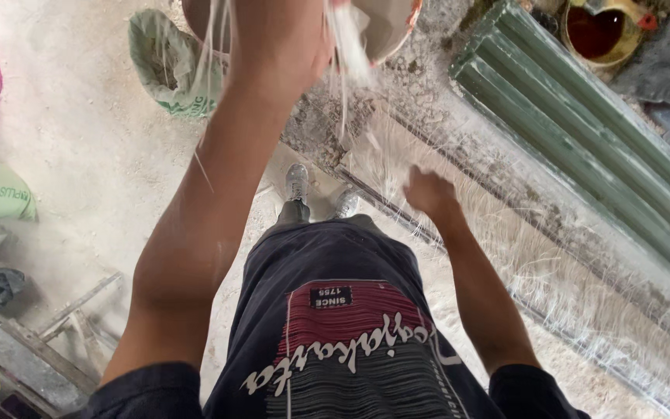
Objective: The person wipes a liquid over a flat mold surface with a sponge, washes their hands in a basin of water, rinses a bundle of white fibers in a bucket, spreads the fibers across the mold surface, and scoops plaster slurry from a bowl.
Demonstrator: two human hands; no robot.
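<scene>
I am lifting my left hand (pixel 284 35) high, up close to the camera, and it is closing around a bunch of pale white fibre strands (pixel 348 46) that are trailing down from my grip; the fingers are mostly hidden behind the back of the hand, so I am calling it closed on the strands, though I cannot tell how tightly. Just behind that hand a round bucket (pixel 389 27) is sitting with its pale inside showing.

My right hand (pixel 428 192) is reaching lower down and out ahead of me, fingers loosely curled and pointing down, hovering at the near edge of the fibre mat (pixel 552 256). I cannot tell whether it is pinching any threads or only brushing them.

The mat is lying to my right, spread thin and wispy over a long mould (pixel 498 167) whose long axis is running diagonally from the upper middle down to the lower right. The right hand is clearly the nearer one to it; the left is well above. Beyond the mould, green ridged lengths (pixel 583 116) are lying alongside it on the same diagonal.

My shoes (pixel 321 192) are standing on the dusty floor (pixel 79 171), just beside the mould's near end, with sacks (pixel 166 66) off to the left.
</scene>
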